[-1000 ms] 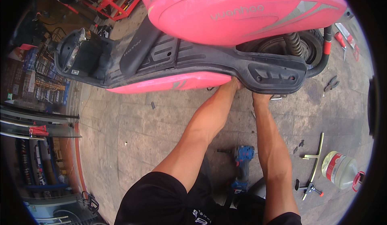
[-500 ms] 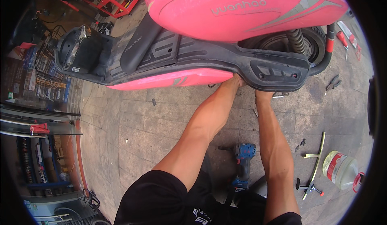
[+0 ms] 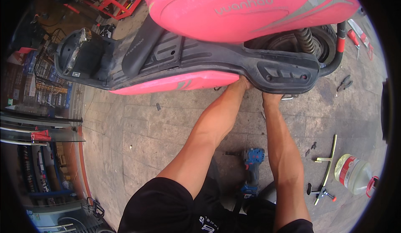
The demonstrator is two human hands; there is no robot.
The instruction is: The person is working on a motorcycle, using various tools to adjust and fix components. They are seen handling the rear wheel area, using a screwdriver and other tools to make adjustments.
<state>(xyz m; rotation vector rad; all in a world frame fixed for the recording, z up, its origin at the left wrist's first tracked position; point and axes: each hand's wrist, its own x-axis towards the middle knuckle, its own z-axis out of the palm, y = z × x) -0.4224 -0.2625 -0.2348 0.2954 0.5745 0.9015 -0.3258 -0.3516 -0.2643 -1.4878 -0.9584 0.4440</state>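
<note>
A pink scooter [image 3: 250,15] with a black footboard [image 3: 196,55] stands across the upper part of the view, its rear wheel [image 3: 323,51] and coil shock absorber [image 3: 307,43] at the right. Both my forearms reach forward under its near side. Below the end of the pink side strip [image 3: 184,83], only the back of my left hand [image 3: 245,84] shows; its fingers are hidden behind the bodywork. My right hand [image 3: 272,98] goes beneath the black rear foot panel [image 3: 288,75], which covers its fingers. A bent metal rod [image 3: 289,97] shows just right of that wrist.
On the paving lie a blue cordless impact wrench [image 3: 253,166], pliers [image 3: 344,84], a red-handled screwdriver [image 3: 353,38] and a T-shaped metal bar [image 3: 328,170]. A jug of pale yellow liquid [image 3: 354,174] is beside the bar. A red tool cart [image 3: 110,1] stands at the far left.
The scooter and my hands appear slightly farther left in the view. Both hands stay under the scooter's near side, with no clear change in their pose.
</note>
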